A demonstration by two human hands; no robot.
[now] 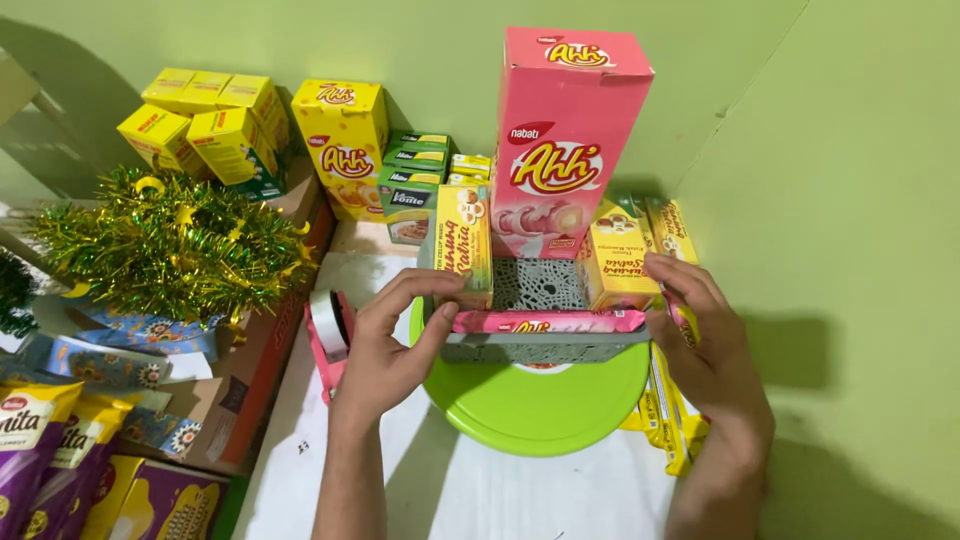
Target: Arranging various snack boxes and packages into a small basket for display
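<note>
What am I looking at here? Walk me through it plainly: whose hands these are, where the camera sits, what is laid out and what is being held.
There is one picture, taken by a camera worn on a person's head and looking down, so the two bare hands are that person's own; no machine is involved. The left hand and the right hand press against the two ends of a grey lattice basket, with a long pink snack packet lying across its front edge. The basket sits on a round green plate, which rests on a white surface. Small yellow boxes stand along the basket's sides, and a tall pink box stands upright behind it. To the left are a tape dispenser, gold and green tinsel, more yellow boxes and purple snack bags. Green walls surround everything.
</note>
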